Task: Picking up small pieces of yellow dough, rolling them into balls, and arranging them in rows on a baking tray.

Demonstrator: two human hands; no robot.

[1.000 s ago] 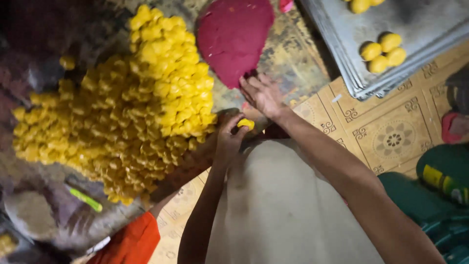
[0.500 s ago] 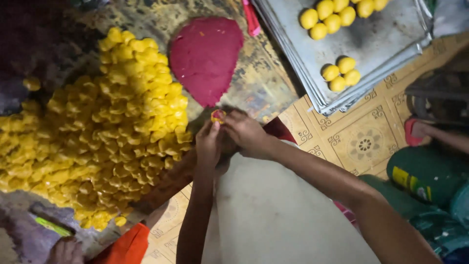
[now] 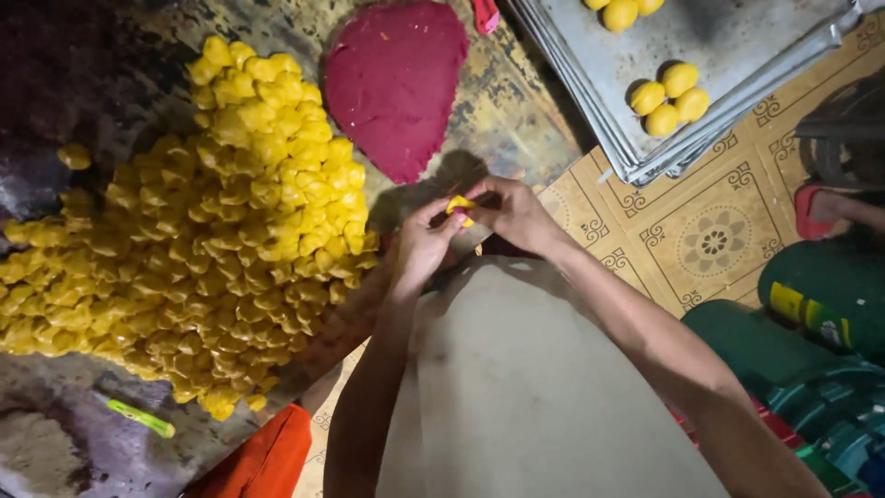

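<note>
Both hands meet just beyond the person's lap, at the near edge of the worn, mottled surface (image 3: 516, 111). The left hand (image 3: 419, 244) and the right hand (image 3: 516, 212) pinch one small yellow dough piece (image 3: 460, 207) between their fingertips, so that only a soft, folded scrap of it shows between the fingers.

Left of the hands lies a broad heap of yellow dough pieces (image 3: 203, 231), each lumpy, matte and roughly pinched into shape, spreading over much of the surface. Just beyond the hands lies a flat slab of dark red paste (image 3: 396, 83), smooth on top and tapering to a point toward the hands. Beyond and right of the hands, a dull metal tray (image 3: 737, 55) with a raised rim carries smooth, round yellow balls (image 3: 666, 92) in a tight cluster of three, with more at its far edge. To the right of the hands, the floor (image 3: 710, 244) is tiled in a tan flower pattern. Near the heap's close edge a thin green stick (image 3: 140, 417) lies on the surface.
</note>
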